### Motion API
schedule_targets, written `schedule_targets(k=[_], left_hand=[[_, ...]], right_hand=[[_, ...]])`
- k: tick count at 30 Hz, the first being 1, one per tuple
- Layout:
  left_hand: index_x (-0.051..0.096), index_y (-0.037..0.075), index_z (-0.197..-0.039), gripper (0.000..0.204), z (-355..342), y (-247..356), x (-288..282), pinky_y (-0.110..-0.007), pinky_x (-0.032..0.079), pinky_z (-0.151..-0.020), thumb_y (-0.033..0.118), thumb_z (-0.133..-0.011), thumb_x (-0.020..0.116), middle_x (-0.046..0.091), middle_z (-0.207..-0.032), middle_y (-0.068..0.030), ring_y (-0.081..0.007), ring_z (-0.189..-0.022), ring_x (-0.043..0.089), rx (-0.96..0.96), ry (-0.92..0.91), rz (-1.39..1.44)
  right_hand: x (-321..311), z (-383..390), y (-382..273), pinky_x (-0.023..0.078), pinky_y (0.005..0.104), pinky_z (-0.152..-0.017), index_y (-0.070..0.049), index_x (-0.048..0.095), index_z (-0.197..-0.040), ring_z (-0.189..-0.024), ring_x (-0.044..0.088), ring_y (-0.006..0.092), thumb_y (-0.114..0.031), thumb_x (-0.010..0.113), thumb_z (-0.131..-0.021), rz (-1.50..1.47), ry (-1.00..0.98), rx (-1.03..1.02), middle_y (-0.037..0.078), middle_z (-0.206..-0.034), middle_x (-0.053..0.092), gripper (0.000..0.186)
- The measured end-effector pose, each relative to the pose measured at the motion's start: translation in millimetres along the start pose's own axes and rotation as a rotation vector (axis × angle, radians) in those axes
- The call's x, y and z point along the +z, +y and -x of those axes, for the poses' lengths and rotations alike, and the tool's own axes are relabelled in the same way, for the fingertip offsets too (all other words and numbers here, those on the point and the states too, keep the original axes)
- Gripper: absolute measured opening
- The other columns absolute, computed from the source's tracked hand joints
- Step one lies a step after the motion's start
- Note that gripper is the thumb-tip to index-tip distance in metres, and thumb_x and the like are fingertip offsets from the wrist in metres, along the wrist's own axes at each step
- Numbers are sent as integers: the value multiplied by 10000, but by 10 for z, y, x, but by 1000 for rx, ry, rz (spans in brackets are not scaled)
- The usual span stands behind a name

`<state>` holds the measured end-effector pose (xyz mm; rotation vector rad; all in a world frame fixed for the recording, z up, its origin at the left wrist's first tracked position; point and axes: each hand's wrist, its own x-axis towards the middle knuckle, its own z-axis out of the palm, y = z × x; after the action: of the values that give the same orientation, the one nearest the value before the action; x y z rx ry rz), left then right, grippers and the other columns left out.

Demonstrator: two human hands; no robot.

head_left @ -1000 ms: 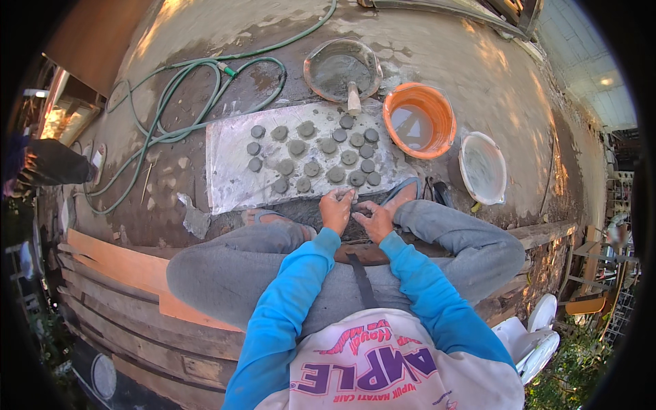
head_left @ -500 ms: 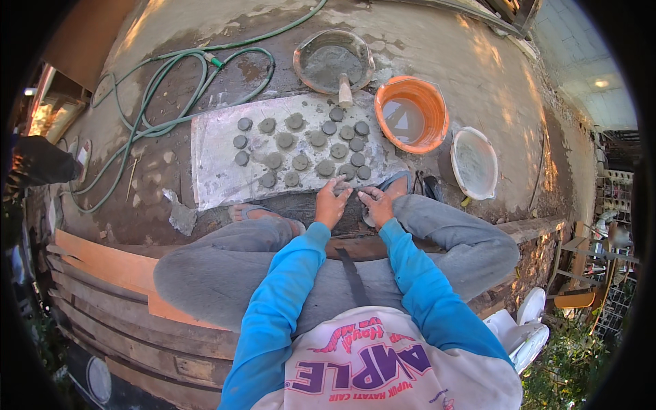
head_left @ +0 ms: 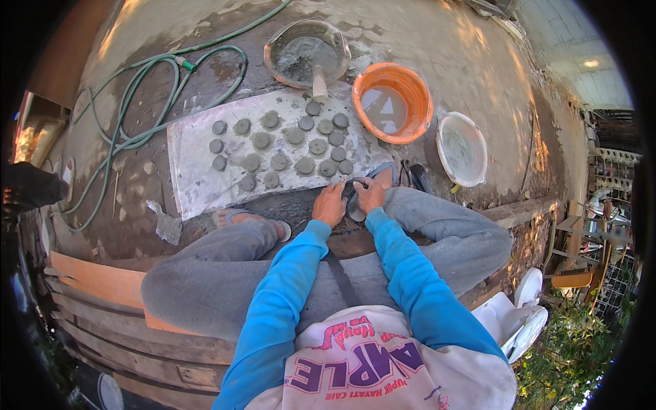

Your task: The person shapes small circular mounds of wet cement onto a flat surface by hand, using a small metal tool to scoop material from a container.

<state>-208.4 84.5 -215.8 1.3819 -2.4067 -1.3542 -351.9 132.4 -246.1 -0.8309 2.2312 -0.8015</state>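
My left hand [head_left: 330, 203] and my right hand [head_left: 370, 194] are close together between my knees, just off the near edge of a pale, cement-smeared sheet [head_left: 198, 184]. Their fingers are bent inward with the tips nearly meeting; whatever small thing they may hold is too hidden to make out. Several round grey cement discs [head_left: 261, 140] lie on the sheet in loose rows. Some are neat and darker, like the disc [head_left: 346, 167] nearest my hands; others have ragged, spread edges.
Beyond the sheet, a basin [head_left: 287, 74] of wet grey mix holds a tool with a wooden handle [head_left: 319, 85]. An orange bucket [head_left: 358, 113] with cloudy water and a whitish bucket [head_left: 484, 154] stand to its right. A green hose [head_left: 126, 102] loops at left. Wooden planks [head_left: 137, 328] lie beside me.
My fingers have drawn closer together, the right hand's more curled. The whole scene has shifted slightly left and upward as the view turned; the discs keep their places on the sheet.
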Motion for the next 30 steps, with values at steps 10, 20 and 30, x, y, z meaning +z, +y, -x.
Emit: schedule_targets(k=[10, 20, 30], left_hand=[[285, 208, -1463, 734, -168, 68, 152, -482, 455, -886, 123, -821, 631, 508, -1255, -177, -373, -1131, 508, -8, -28, -151], [280, 227, -1470, 736, -232, 77, 199, -494, 443, -888, 82, -807, 563, 506, -1258, -169, -366, -1145, 503, -46, -26, -227], [281, 234, -1472, 691, -261, 95, 180, -483, 443, -872, 82, -842, 519, 506, -1253, -168, -360, -1131, 507, -70, -9, -227]], right_hand=[[23, -18, -2, 496, 376, -807, -46, 705, -1005, -864, 665, 305, -164, 644, -837, 100, 22, 5, 186, -935, 691, 215], [72, -54, 20, 500, 368, -801, -39, 701, -1018, -873, 671, 294, -155, 646, -839, 105, -7, 34, 189, -948, 691, 221], [105, -28, -25, 505, 364, -792, -26, 685, -1031, -882, 670, 298, -129, 628, -848, 56, -47, 44, 199, -972, 686, 218]])
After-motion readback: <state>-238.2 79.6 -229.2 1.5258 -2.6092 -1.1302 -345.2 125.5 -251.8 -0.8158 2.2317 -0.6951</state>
